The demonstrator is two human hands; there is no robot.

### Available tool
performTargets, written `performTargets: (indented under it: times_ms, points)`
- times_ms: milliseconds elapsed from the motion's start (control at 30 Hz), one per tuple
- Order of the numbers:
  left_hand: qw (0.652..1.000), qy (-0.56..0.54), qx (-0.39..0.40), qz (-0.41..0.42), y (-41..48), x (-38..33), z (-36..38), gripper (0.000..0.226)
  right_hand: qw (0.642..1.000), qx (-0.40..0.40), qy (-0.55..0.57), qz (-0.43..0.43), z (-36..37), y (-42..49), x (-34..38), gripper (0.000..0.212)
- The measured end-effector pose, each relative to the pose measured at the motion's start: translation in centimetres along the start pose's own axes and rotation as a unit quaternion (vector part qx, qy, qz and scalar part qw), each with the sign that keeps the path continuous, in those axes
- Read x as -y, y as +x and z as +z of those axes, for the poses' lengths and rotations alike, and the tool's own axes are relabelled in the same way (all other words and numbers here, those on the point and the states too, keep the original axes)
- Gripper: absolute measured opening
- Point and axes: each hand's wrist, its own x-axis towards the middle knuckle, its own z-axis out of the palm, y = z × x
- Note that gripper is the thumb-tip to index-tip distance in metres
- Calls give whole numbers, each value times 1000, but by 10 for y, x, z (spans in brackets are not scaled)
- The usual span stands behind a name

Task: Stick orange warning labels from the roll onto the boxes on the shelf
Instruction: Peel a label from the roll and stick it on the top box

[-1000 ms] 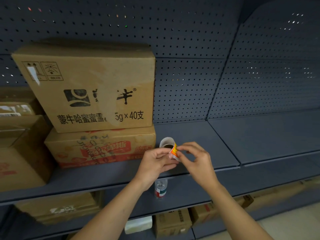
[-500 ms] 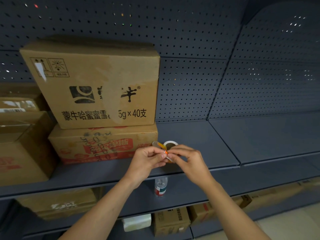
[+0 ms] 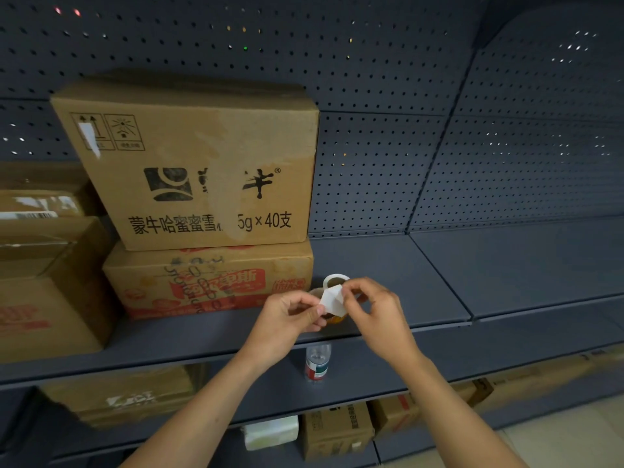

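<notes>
1. The left hand (image 3: 290, 315) and the right hand (image 3: 374, 312) meet in the middle, in front of the shelf (image 3: 388, 265) edge; both arms come up from 6 o'clock.
2. Between them is a label (image 3: 332, 300); its white side faces us, and a bit of orange peeks out just under it at 6 o'clock.
3. The left thumb and curled fingers pinch the label at its 8 o'clock corner; the right fingers are curled too and pinch it at its 2 o'clock edge.
4. The roll (image 3: 336, 282) sticks up at 12 o'clock just behind the label (only a white ring shows); I cannot tell which hand carries it.
5. At 10 o'clock from the hands a big brown box (image 3: 196, 170) with black writing sits on top of a flat box (image 3: 209, 282) with red print; the flat box is just beside the left hand.
6. At 9 o'clock, touching the flat box, is another brown box (image 3: 44, 282).
7. At 6 o'clock from the hands, one shelf down, a bottle (image 3: 317, 363) with a red band stands up.
8. Lower still, a white packet (image 3: 270, 432) lies beside a small box (image 3: 337, 430).
</notes>
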Motion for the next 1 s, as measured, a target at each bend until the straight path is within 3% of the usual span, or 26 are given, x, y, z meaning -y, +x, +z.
performTargets:
  times_ms: [267,400,633,733,1000]
  points:
    - [998,46,-34,-26,-8,-1,-13,9,992,-116,-5,43,-1,12,4,11]
    - [994,100,-12,-40,-14,0,-19,14,984,-167,16,53,-4,16,10,12]
    - [976,210,54,-21,-36,-5,-29,9,984,-167,32,47,3,17,23,11]
    - [981,190,32,-7,-42,-9,-35,19,987,-151,27,42,10,16,26,10]
    - [987,93,-107,81,-50,-32,-47,14,991,-132,9,-2,26,16,44,10]
